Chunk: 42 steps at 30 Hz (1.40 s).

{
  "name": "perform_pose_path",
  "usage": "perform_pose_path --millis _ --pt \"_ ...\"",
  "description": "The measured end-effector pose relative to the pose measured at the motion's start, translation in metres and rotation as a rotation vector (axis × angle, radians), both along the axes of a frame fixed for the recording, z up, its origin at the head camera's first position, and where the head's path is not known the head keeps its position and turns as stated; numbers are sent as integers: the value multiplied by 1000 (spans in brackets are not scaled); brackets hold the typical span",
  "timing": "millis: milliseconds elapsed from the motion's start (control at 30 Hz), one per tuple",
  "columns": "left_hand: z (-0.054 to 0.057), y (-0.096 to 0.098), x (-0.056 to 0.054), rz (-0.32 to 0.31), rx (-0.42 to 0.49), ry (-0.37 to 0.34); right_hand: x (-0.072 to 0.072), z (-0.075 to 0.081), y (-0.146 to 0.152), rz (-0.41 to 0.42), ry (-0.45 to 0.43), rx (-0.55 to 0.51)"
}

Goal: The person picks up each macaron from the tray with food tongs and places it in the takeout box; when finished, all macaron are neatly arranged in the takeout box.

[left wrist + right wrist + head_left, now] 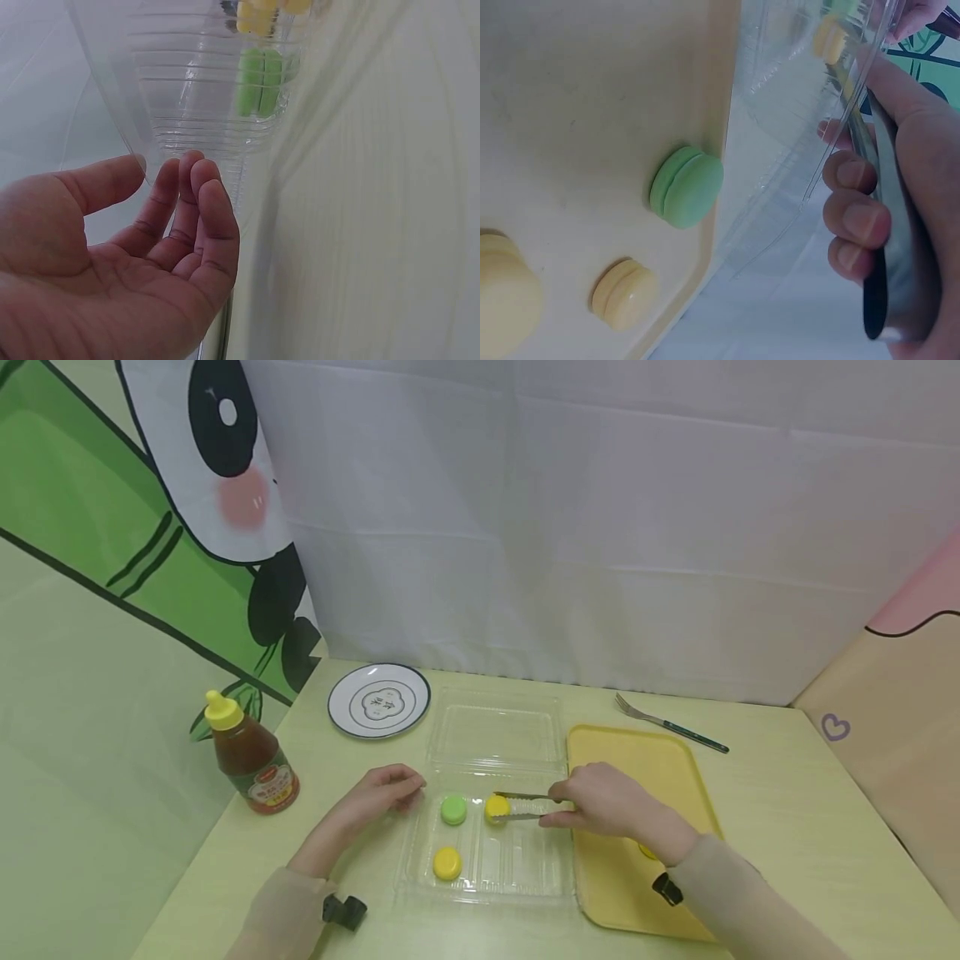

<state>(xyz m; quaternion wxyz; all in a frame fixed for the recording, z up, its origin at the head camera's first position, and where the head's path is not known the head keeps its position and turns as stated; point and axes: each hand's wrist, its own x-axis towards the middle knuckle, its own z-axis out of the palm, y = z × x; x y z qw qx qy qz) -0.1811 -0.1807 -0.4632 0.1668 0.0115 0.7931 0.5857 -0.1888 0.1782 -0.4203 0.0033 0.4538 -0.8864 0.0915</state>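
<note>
My right hand (603, 799) grips metal tongs (907, 277), whose tips stand on either side of a yellow macaron (497, 808) in the clear plastic container (517, 860). To its left in the container sits a green macaron (453, 810), with another yellow macaron (447, 863) nearer the front. At the container's left side, my left hand (385, 791) holds the thin rim between thumb and fingers (214, 202). The container's lid (497, 731) lies folded back behind it.
Right of the container, a yellow tray (611, 893) holds a green macaron (688, 187) and yellow macarons (625, 295), mostly hidden by my right arm in the head view. A fork (671, 724), a plate (379, 700) and a sauce bottle (253, 756) stand around.
</note>
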Motion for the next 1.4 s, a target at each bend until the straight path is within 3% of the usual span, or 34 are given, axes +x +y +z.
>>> perform_pose_path --millis 467,1400 --pt "-2 -2 1 -5 -6 9 2 0 -7 -33 -7 38" --pt "-2 -1 1 -21 4 13 3 1 -15 -24 54 70"
